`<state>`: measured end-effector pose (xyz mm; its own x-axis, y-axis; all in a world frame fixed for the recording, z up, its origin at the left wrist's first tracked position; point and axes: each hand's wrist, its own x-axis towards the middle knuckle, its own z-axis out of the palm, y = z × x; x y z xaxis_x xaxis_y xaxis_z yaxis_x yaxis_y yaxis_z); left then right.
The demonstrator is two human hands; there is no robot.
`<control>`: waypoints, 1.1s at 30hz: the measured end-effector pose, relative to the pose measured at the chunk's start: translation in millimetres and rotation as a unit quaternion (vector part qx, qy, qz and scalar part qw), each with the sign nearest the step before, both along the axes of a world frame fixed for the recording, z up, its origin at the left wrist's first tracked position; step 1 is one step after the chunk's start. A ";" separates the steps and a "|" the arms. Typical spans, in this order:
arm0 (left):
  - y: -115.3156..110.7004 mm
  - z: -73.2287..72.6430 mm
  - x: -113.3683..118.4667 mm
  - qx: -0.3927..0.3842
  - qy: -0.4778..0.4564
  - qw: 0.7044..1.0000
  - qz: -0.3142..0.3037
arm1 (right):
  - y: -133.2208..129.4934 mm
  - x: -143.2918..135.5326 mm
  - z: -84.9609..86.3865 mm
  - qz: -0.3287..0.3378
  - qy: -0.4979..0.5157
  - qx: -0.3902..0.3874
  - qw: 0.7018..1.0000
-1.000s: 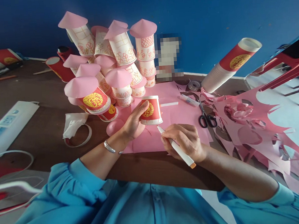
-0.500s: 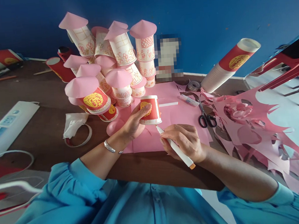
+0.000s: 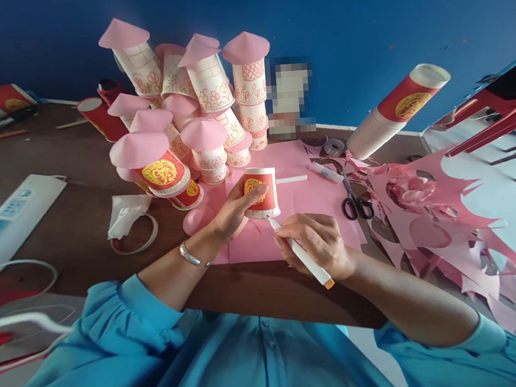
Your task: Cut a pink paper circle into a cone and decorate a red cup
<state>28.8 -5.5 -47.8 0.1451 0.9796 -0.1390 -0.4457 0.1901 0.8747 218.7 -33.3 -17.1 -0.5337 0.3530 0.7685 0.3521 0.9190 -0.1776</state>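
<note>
My left hand [image 3: 232, 210] is closed round a red and white paper cup [image 3: 267, 196] with a yellow emblem, its thumb across the front. In my right hand [image 3: 318, 242] is a white marker [image 3: 309, 265] with an orange end, gripped like a pen. The marker's tip is at the cup's lower white rim; whether it touches I cannot tell. Faint marks show along that rim. Pink paper sheets [image 3: 296, 232] lie under both hands. Behind the cup, a white marker or stick [image 3: 292, 179] rests on the paper.
Paper-cup towers with pink cone roofs [image 3: 246, 48] stand at the back left. To the right are scissors [image 3: 356, 206], a glue tube [image 3: 327, 172], a tape roll [image 3: 334, 147], a leaning cup stack [image 3: 394, 113] and pink paper scraps [image 3: 437, 228]. A power strip [image 3: 21, 216] lies left.
The cup in my left hand has moved slightly down and turned a little. My right hand and the marker have barely shifted, and the tip is now closer to the rim.
</note>
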 end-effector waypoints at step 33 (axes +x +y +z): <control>2.7 2.4 1.3 0.017 -0.045 0.999 0.010 | 1.6 2.1 2.5 0.002 0.027 -0.008 1.000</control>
